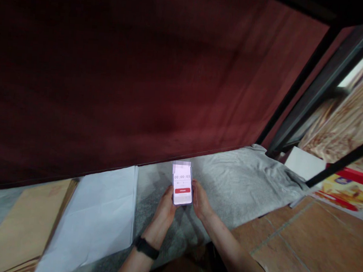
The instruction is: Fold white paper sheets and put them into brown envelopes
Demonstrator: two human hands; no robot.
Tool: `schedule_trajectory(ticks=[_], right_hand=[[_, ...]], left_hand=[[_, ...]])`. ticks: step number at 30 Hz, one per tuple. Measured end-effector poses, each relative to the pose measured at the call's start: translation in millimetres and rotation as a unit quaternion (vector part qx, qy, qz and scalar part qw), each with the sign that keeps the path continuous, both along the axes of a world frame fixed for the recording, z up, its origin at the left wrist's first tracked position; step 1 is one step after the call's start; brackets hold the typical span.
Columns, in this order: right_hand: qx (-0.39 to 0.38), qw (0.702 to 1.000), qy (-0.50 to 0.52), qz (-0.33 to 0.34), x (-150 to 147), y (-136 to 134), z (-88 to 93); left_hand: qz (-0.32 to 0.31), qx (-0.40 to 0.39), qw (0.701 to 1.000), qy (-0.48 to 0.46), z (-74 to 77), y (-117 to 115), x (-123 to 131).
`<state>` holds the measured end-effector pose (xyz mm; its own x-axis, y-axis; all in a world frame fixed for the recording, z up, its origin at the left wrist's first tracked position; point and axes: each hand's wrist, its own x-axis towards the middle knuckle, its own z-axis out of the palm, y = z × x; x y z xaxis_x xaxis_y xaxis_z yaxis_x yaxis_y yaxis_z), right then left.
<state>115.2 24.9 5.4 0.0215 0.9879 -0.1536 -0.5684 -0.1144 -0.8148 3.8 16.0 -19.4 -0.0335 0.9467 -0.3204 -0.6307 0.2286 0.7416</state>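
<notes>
Head view: phone (183,186) held to the right of the white paper stack (98,209), landmark here, over grey cloth (228,185). Screen faces up toward the wearer, lit; timer digits read 00:00:03, red button (182,190) below them, top strip pixelated. Long axis runs away from the wearer, close to upright in view, top end tipped slightly toward the stack side and pointing at the dark red panel (143,66); bottom end toward the wearer.

Left hand (165,205), nearer the stack, is closed around the phone's left side, black wristband (147,248) on that wrist. Right hand (200,201), farther right of the stack, sits at the opposite long edge with fingers curled; can't tell if it grips or only touches. Height over cloth can't be told.

Edges: panel's lower edge runs behind the stack and on past the phone's top end, just beyond it. Brown paper stack (30,220) directly left of the white one, touching or nearly. Open room: narrow cloth strip between stack and phone; broader wrinkled stretch farther right of the stack, past the right hand. Beyond that, well apart from the stack: tiled floor (311,242), white box (305,162), red-and-yellow printed box (349,193).
</notes>
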Motion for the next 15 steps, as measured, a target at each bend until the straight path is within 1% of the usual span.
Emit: schedule_trajectory(ticks=[7, 11, 15], right_hand=[[0.000, 1.000, 0.006, -0.005, 1.3, 1.0, -3.3], [0.013, 1.000, 0.003, -0.005, 1.6, 1.2, -2.4], [0.001, 1.000, 0.001, 0.003, 1.7, 2.1, -2.5]], left_hand=[[-0.006, 0.005, 1.000, 0.007, 2.0, -1.1, 1.9], [-0.005, 0.007, 1.000, 0.005, -0.9, 0.2, 1.8], [0.002, -0.005, 1.000, -0.002, -2.5, 0.7, 1.7]])
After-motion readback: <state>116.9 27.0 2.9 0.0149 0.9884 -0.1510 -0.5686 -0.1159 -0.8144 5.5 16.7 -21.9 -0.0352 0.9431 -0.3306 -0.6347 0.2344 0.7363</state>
